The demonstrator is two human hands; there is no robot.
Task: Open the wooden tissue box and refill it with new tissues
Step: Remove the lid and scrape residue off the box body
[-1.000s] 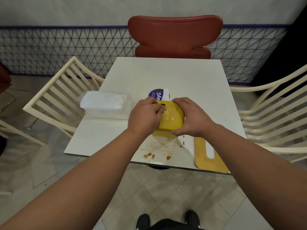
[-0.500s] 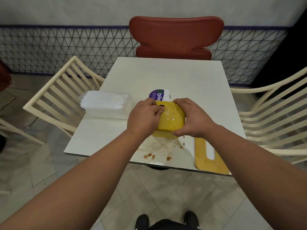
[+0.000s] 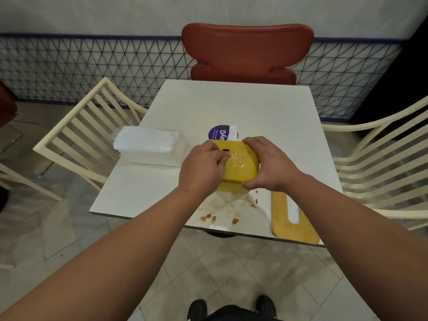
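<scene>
Both hands grip the wooden tissue box (image 3: 239, 164): left hand (image 3: 201, 169) curled at nine o'clock, right hand (image 3: 269, 165) at three. The slotted lid (image 3: 281, 218) lies at five o'clock.

The wooden tissue box (image 3: 239, 164) is yellow and glossy, with a small dark slot in its upturned face, gripped between both hands on the white table. Its lid (image 3: 291, 216), a flat wooden panel with a long oval opening, lies detached just right of the grip. The plastic-wrapped pack of new tissues (image 3: 148, 144) lies left of the grip, apart from the box.
</scene>
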